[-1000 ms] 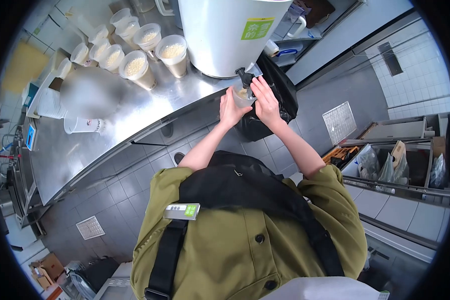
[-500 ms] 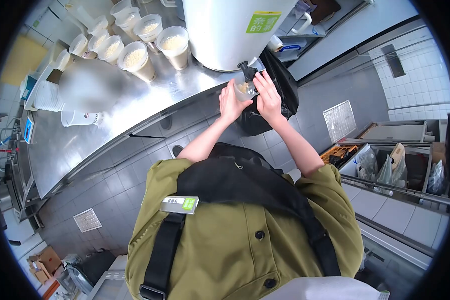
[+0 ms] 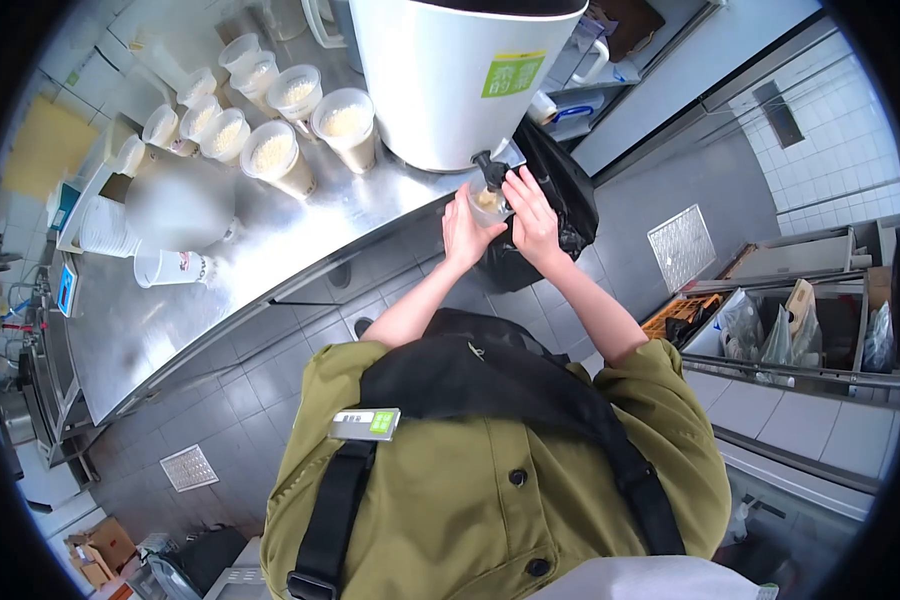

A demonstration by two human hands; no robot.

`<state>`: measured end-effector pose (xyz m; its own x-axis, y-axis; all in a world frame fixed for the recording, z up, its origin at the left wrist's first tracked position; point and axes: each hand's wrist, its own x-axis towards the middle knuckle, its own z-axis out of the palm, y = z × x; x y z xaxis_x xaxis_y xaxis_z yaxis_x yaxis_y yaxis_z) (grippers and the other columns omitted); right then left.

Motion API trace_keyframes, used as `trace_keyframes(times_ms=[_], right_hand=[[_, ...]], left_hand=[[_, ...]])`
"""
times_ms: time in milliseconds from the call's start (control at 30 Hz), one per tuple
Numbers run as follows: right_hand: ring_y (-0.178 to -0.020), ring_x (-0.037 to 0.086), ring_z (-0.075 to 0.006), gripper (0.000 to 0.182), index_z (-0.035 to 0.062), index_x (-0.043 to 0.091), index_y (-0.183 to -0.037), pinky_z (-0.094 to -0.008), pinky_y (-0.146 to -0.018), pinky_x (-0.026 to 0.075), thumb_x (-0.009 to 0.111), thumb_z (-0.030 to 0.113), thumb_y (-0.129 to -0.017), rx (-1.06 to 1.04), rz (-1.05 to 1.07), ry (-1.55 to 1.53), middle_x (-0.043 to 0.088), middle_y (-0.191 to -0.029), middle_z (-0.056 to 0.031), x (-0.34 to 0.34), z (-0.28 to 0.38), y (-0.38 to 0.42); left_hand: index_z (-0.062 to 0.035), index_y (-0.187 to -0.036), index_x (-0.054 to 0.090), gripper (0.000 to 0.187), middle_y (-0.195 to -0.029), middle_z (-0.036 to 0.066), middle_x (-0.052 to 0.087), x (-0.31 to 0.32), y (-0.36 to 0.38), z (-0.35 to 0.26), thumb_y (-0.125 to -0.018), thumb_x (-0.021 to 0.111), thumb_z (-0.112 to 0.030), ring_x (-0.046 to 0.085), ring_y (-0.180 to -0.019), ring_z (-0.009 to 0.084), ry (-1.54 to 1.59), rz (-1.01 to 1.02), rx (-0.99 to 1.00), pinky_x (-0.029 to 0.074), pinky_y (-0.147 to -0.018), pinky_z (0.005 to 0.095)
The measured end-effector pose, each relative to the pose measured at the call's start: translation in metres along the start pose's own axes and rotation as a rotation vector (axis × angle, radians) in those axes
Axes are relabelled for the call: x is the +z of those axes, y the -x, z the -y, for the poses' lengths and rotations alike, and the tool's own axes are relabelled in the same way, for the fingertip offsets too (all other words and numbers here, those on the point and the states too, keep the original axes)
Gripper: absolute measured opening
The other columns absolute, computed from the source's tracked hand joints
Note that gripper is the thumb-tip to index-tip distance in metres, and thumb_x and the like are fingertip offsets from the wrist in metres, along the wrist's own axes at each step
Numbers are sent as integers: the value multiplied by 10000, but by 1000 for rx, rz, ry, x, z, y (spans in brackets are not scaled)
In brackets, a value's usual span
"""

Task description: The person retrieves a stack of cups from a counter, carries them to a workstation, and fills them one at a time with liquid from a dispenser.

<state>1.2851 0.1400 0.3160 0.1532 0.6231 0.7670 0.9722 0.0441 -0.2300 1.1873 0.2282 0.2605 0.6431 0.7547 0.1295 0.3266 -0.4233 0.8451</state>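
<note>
My left hand (image 3: 462, 236) is wrapped round a clear plastic cup (image 3: 484, 210), held just past the counter edge with its mouth below a black tap (image 3: 492, 171). Some pale, grainy stuff shows inside the cup. My right hand (image 3: 536, 224) has its fingers up against the tap, close beside the cup's rim; the fingertips are partly hidden there. The tap juts from the base of a large white dispenser (image 3: 440, 95) with a green label. Several filled cups (image 3: 348, 125) topped with pale grains stand left of the dispenser.
The steel counter (image 3: 260, 235) also bears a clear cup (image 3: 165, 267) lying near a blurred patch, stacked cups (image 3: 108, 228) and a small blue-screened device (image 3: 66, 290). A black bag (image 3: 560, 190) hangs below the tap. Drawers with plastic bags (image 3: 770, 330) are at right.
The view has shifted, so the counter and dispenser sit lower and the dispenser's open top shows. Both hands keep their places at the cup and tap.
</note>
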Motion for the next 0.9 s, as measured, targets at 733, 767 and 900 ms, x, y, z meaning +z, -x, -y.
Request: trace_keyframes(times_ms=[733,767,900], right_hand=[[-1179,485,-382,437,-45,600,-1081,-426,-974,409,470,-139,-675,40,9,-109,568,-1184,-181,0,1,3],[-1178,486,-382,433,-44,600,-1082,-425,-972,411,471,-137,-679,40,8,-104,567,-1185,-179,0,1,3],[-1175,489,-382,424,-44,599,-1083,-424,-965,418,472,-136,-688,42,0,-111,567,-1186,-179,1,0,3]], left_hand=[[-41,-1321,283,941,-1230,154,487,0,4,-1,-567,830,-173,450,-1133,345,48,5,-19,411,-933,423],[-41,-1321,283,941,-1230,154,487,1,4,0,-567,830,-173,450,-1133,345,48,5,-19,411,-933,423],[-39,-1323,280,943,-1232,163,483,-1,2,-3,-569,829,-174,444,-1140,345,43,24,-27,408,-939,421]])
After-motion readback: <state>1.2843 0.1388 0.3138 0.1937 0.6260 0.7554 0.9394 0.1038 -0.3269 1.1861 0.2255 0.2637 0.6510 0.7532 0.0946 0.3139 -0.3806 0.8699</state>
